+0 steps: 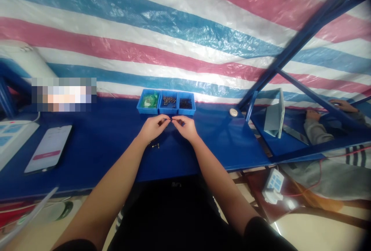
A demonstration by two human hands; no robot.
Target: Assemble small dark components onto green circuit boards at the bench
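Observation:
My left hand (155, 126) and my right hand (184, 127) meet fingertip to fingertip above the blue table, close in front of three blue bins. Both are pinched; whatever lies between the fingertips is too small to make out. In the left bin (140, 109) is a green plastic bag (150, 100). Small brass-coloured metal parts (169, 100) lie in the middle bin (168, 111), and dark, thin pieces (185, 103) fill the right bin (187, 111). A few small brass-coloured parts (155, 146) rest on the table beside my left wrist.
On the left of the table (110, 143) are a phone (48, 148) and a white power strip (14, 139). A round, pale object (233, 112) sits near a blue frame post (251, 106). Beyond it, a co-worker's hands (313, 115) and a tablet-like stand (275, 114) are visible.

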